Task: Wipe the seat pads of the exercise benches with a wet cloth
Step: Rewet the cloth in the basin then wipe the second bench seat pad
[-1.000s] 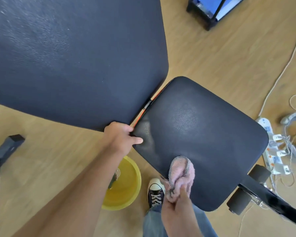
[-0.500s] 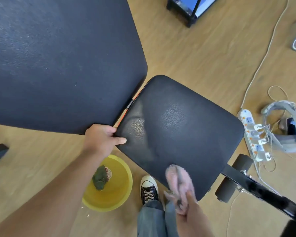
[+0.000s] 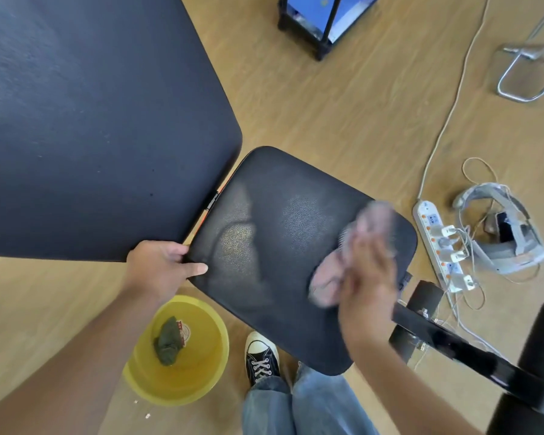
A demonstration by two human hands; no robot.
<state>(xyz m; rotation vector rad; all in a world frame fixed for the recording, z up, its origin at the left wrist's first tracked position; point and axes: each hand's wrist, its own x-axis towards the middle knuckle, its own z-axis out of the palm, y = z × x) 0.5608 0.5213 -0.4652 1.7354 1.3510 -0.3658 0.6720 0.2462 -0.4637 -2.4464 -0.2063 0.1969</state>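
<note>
The black seat pad (image 3: 280, 246) of the bench lies in the middle of the view, with damp streaks on its left half. The larger black back pad (image 3: 91, 120) fills the upper left. My left hand (image 3: 161, 268) grips the seat pad's near-left corner, thumb on top. My right hand (image 3: 368, 277), blurred by motion, holds a pink cloth (image 3: 352, 255) pressed on the pad's right side.
A yellow basin (image 3: 201, 381) with a dark green cloth (image 3: 168, 340) in it stands on the wooden floor below the seat. My shoe (image 3: 261, 356) is beside it. A power strip (image 3: 434, 237) with cables, a grey headset (image 3: 509, 233) and the bench's black frame (image 3: 459, 343) lie to the right.
My right hand has swept the pink cloth from the seat pad's near edge up and across to its right side. The left hand keeps its grip on the corner.
</note>
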